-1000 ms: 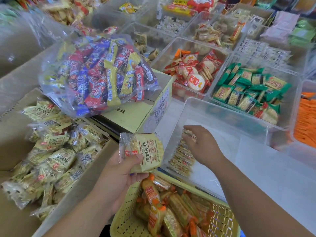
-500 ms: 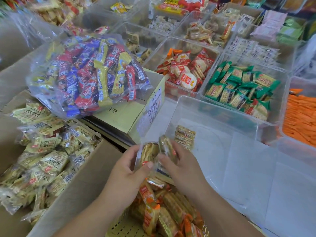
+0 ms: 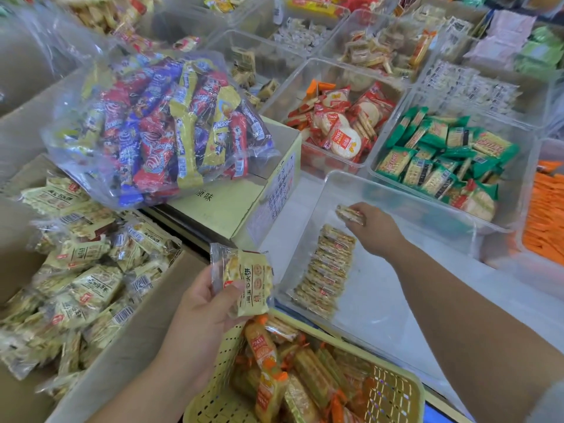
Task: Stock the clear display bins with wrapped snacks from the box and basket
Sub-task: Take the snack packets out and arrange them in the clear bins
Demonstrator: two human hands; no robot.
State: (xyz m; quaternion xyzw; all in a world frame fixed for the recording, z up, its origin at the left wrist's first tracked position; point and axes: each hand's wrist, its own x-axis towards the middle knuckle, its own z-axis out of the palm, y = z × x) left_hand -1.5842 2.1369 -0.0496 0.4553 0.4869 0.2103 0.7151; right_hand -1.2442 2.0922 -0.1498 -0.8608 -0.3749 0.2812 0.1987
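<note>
My left hand (image 3: pixel 201 303) is raised, palm turned toward me, its forearm running down to the lower left. Its thumb and fingers (image 3: pixel 235 293) are pinched on a pale yellow wrapped cracker packet (image 3: pixel 248 280), which stands upright above the fingers. My right hand (image 3: pixel 377 230) is stretched forward on a long, bare, extended arm coming from the lower right, knuckles up, wrist bent slightly down. Its fingers (image 3: pixel 355 209) are closed around a small clear-wrapped cracker stack (image 3: pixel 349 214), which juts out to the left of them.
</note>
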